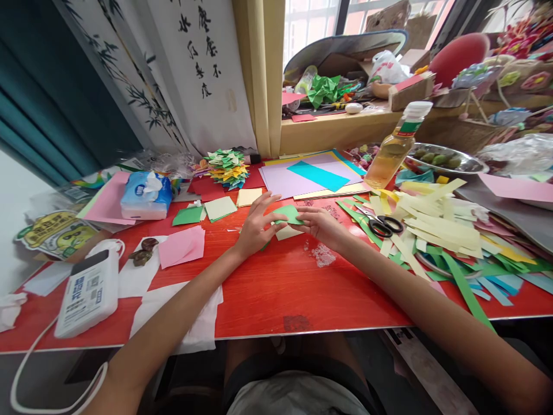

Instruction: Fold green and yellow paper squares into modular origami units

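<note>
Both of my hands meet over the middle of the red table (268,294). My left hand (256,226) and my right hand (322,223) each pinch a small green paper square (288,214) from opposite sides, fingers curled on its edges. A pale yellow square (287,233) lies under it on the table. Black-handled scissors (384,225) rest just right of my right hand, on a heap of yellow and green paper strips (440,230).
A pile of folded colourful paper pieces (227,167), large purple and teal sheets (313,176), a tissue pack (146,196), pink paper (181,246), a white device with cable (88,294), a bottle of yellow liquid (395,147) and a metal bowl (449,158) surround the work spot.
</note>
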The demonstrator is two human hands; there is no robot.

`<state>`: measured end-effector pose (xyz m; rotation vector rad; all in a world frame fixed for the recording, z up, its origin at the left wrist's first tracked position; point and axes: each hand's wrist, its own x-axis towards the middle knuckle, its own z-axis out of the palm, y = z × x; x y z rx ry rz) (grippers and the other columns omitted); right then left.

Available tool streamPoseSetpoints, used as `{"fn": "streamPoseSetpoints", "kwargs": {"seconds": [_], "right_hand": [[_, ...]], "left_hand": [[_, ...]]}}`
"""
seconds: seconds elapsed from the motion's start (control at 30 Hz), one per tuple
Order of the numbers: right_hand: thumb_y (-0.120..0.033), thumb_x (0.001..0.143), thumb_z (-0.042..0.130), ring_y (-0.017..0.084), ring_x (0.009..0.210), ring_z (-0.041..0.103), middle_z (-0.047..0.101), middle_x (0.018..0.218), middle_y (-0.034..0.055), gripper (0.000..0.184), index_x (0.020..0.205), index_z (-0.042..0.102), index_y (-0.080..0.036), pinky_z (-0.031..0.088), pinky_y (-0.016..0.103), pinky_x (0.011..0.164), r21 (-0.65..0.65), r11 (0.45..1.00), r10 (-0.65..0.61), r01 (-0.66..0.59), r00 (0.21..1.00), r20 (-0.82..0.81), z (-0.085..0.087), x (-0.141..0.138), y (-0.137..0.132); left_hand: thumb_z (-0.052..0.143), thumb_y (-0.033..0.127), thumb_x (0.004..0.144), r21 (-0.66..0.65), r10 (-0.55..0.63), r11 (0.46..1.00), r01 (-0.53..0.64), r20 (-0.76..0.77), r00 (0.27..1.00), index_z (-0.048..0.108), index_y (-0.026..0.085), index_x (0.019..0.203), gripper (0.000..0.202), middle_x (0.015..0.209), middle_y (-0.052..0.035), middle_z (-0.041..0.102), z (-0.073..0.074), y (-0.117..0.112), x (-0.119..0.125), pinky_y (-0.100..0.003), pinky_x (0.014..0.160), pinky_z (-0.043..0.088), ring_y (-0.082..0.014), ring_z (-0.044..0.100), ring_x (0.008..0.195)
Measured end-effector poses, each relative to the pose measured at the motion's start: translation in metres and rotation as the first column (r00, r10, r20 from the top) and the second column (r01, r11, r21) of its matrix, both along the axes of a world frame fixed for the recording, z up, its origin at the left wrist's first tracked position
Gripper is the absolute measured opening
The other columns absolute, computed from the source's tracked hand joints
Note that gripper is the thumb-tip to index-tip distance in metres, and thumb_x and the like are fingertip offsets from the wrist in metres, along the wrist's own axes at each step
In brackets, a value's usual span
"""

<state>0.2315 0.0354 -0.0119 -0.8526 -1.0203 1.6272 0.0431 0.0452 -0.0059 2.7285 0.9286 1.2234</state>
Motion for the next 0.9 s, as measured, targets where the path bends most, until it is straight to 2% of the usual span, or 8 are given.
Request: {"fn": "streamPoseSetpoints", "kwargs": {"seconds": [0.17,0.3,0.37,0.43,0.57,0.73,0.8,0.9], "right_hand": [[-0.020,0.076,0.053,0.011,0.072,0.061,0.063,0.084,0.0029,0.006,0.078,0.057,-0.016,0.051,0.028,0.081,-0.025,1.000,0.012,-0.011,0.999,0.037,0.001,0.001,0.002],[-0.026,0.075,0.055,0.012,0.067,0.059,0.063,0.077,0.0031,0.011,0.077,0.058,-0.016,0.053,0.025,0.068,-0.072,0.996,0.069,-0.062,0.993,0.099,0.000,0.001,0.003],[-0.025,0.074,0.057,0.013,0.069,0.059,0.063,0.077,0.0036,0.011,0.078,0.059,-0.015,0.053,0.027,0.069,-0.062,0.993,0.108,-0.102,0.990,0.089,-0.001,0.000,0.002],[-0.020,0.073,0.058,0.014,0.074,0.060,0.063,0.081,0.0043,0.011,0.082,0.059,-0.014,0.053,0.030,0.075,-0.026,0.994,0.104,-0.102,0.992,0.067,-0.002,-0.001,0.000],[-0.015,0.075,0.054,0.016,0.087,0.060,0.064,0.094,0.0060,0.018,0.092,0.059,-0.015,0.050,0.035,0.083,0.069,0.994,0.085,-0.090,0.994,0.069,0.001,-0.002,-0.002],[-0.015,0.074,0.056,0.019,0.088,0.062,0.065,0.094,0.0075,0.022,0.096,0.059,-0.014,0.049,0.036,0.083,0.093,0.983,0.151,-0.157,0.986,0.071,0.005,-0.001,-0.003],[-0.019,0.076,0.056,0.019,0.088,0.062,0.065,0.095,0.0084,0.021,0.096,0.059,-0.014,0.050,0.036,0.082,0.090,0.981,0.165,-0.171,0.984,0.069,0.006,-0.003,-0.003],[-0.036,0.083,0.047,0.020,0.086,0.063,0.064,0.097,0.0102,0.027,0.094,0.058,-0.014,0.051,0.037,0.079,0.075,0.983,0.165,-0.169,0.985,0.056,0.009,-0.006,-0.004]], "left_hand": [[0.053,0.033,0.079,-0.051,-0.097,0.994,0.096,-0.027,0.995,0.066,0.027,0.090,0.018,0.134,-0.0016,0.039,0.000,0.000,-0.001,-0.048,0.101,0.029,-0.0236,0.024,0.128],[0.053,0.030,0.079,-0.115,-0.241,0.966,0.233,-0.065,0.968,0.065,0.028,0.094,0.019,0.130,-0.0020,0.044,-0.002,0.002,-0.001,-0.046,0.099,0.033,-0.0223,0.030,0.125],[0.052,0.029,0.080,-0.134,-0.276,0.955,0.265,-0.066,0.959,0.064,0.028,0.096,0.020,0.127,-0.0026,0.047,-0.003,0.002,0.000,-0.045,0.098,0.034,-0.0210,0.033,0.124],[0.051,0.028,0.081,-0.132,-0.253,0.960,0.245,-0.051,0.966,0.063,0.027,0.098,0.021,0.124,-0.0035,0.050,-0.003,0.003,0.000,-0.044,0.097,0.035,-0.0206,0.035,0.122],[0.049,0.031,0.082,-0.136,-0.109,0.985,0.110,0.014,0.994,0.064,0.024,0.088,0.018,0.123,-0.0045,0.049,-0.002,0.002,0.001,-0.044,0.097,0.035,-0.0214,0.038,0.120],[0.043,0.034,0.085,-0.263,0.026,0.965,0.015,0.151,0.988,0.058,0.019,0.079,0.023,0.122,-0.0067,0.048,0.001,-0.003,0.005,-0.038,0.097,0.035,-0.0206,0.041,0.116],[0.041,0.034,0.086,-0.319,0.033,0.947,0.036,0.210,0.977,0.056,0.018,0.080,0.023,0.115,-0.0072,0.051,0.000,-0.004,0.006,-0.033,0.091,0.040,-0.0187,0.047,0.108],[0.040,0.035,0.086,-0.383,0.054,0.922,0.066,0.295,0.954,0.054,0.018,0.080,0.023,0.101,-0.0063,0.053,-0.003,-0.002,0.008,-0.027,0.074,0.048,-0.0151,0.054,0.089]]}}
